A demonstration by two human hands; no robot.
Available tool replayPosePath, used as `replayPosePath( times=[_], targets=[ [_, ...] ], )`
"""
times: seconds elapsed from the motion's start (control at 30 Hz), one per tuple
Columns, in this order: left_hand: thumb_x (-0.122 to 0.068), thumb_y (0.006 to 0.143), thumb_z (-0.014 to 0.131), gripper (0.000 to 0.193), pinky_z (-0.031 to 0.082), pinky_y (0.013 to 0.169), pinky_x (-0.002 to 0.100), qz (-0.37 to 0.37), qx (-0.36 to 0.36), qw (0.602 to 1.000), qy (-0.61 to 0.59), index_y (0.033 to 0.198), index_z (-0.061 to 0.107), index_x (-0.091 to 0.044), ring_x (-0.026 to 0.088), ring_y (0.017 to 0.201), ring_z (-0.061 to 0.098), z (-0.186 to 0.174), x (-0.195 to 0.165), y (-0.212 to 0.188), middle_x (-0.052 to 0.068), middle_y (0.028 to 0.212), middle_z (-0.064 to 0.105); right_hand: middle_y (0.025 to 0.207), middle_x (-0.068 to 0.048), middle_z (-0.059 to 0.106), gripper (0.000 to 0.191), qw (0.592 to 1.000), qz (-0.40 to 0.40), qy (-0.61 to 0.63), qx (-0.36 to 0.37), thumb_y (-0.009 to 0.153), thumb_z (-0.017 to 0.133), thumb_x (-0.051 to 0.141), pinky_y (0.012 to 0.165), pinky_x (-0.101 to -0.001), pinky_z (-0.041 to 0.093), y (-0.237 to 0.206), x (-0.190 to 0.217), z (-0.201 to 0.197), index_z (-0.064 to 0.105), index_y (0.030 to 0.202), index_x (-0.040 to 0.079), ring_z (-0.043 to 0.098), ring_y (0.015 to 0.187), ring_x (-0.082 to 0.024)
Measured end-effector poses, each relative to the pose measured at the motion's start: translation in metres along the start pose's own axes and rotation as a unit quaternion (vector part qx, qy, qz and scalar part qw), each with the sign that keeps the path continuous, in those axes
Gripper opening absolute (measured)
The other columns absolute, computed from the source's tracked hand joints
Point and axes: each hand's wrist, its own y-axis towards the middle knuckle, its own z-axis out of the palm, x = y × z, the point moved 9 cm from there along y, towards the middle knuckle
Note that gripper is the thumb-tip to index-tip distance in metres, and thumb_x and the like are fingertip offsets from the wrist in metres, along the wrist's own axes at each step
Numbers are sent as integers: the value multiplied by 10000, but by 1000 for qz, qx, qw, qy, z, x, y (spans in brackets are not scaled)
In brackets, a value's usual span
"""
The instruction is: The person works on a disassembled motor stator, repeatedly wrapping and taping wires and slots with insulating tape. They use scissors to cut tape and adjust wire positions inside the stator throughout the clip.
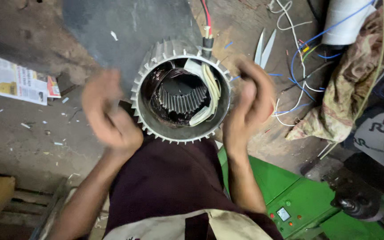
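Nearest, dark maroon garment (pixel 170 186) over the lap, cream cloth edge (pixel 227 224) at the bottom. Green machine casing (pixel 298 200) with small buttons and a display at lower right, black knob (pixel 356 206) beside it.

Next up, left hand (pixel 110 118) motion-blurred, fingers loosely curled, just beside the left rim of the finned motor stator (pixel 181 91); contact not clear, grip cannot be told. Right hand (pixel 250 106) also blurred, fingers bent, palm facing the stator's right rim, close against the fins; whether grasping or only touching cannot be told.

Stator resting upright on the lap edge between both hands, open end facing up. Grey cast housing, cooling fins all round. Inside: dark copper windings (pixel 161 80), slotted laminated core (pixel 181 100) visible deep in the bore, cream insulation sleeves (pixel 210 86) bunched on the right inner side. Black sleeve with red and black leads (pixel 207 26) rising from the far rim.

Farther out on the dirty floor (pixel 36 129): printed paper sheet (pixel 12 80) at the left edge, small debris bits around it. Dark grey sheet (pixel 125 22) beyond the stator. Scissors (pixel 263 46) with pale blades beyond the right hand. Tangle of blue and white wires (pixel 303 66) toward the far right, patterned cloth (pixel 352 93) heaped beside them, white roll (pixel 345 22) at the far right corner.
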Motion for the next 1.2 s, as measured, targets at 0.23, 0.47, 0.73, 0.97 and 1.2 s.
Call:
replayPosePath(
  times=[0.23,0.47,0.73,0.97,1.2],
  targets=[
    [-190,849,712,429,419,1158,352,306,398,824,265,1267,734,-99,168,1318,625,14,-48,-34,21,1371,697,1260,-104,678,402,899,-246,-276,237,936,832,144,1087,-475,490,-79,70,39,684,1289,22,639,1199,-305],
    [-202,908,628,376,435,1149,362,414,373,790,256,1220,766,-42,209,1261,643,12,-68,-18,81,1278,727,1316,-108,659,454,862,-258,-362,245,928,843,189,1173,-496,434,-83,84,54,698,1322,16,610,1304,-307],
    [-156,807,639,475,464,1119,372,385,391,819,169,1241,729,11,235,1256,665,-5,-68,-12,133,1303,725,1417,-97,617,432,926,-113,-331,140,922,749,218,1197,-534,385,-142,60,31,685,1321,66,515,1405,-326],
    [-120,924,763,416,626,1023,372,134,396,873,-253,1319,665,-34,261,1189,749,-45,-132,48,110,1307,715,1121,-104,759,268,885,278,-289,234,837,697,171,892,-377,554,-214,-13,-33,793,1077,103,719,1023,-272],
    [-94,923,729,376,611,956,385,126,426,804,-395,1289,672,-28,278,1116,740,-40,-184,53,118,1232,719,1139,-160,720,211,946,-117,-300,-47,992,673,21,910,-377,566,39,57,-60,702,1202,22,718,1033,-327]
  ],
)
